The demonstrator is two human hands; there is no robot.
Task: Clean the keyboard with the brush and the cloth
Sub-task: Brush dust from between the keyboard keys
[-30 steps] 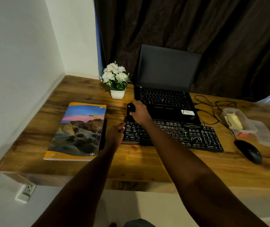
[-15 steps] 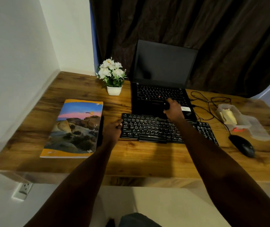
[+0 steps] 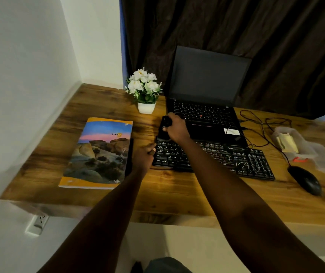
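A black external keyboard (image 3: pixel 226 156) lies on the wooden desk (image 3: pixel 177 194) in front of an open laptop (image 3: pixel 205 113). My right hand (image 3: pixel 176 128) grips a black brush (image 3: pixel 164 129) by its handle, with the bristles down on the keyboard's far left corner. My left hand (image 3: pixel 145 157) holds the keyboard's left edge, thumb on top of the keys. A yellowish cloth (image 3: pixel 287 142) lies in a clear plastic wrapper at the right of the desk.
A thick book (image 3: pixel 100 152) lies left of the keyboard. A white pot of flowers (image 3: pixel 145 91) stands behind it. A black mouse (image 3: pixel 305 179) and its cables (image 3: pixel 260 125) lie at the right. Dark curtain behind, white wall at the left.
My right hand has swept the brush from the middle of the keyboard's back row to its far left corner. My left hand has stayed on the left edge.
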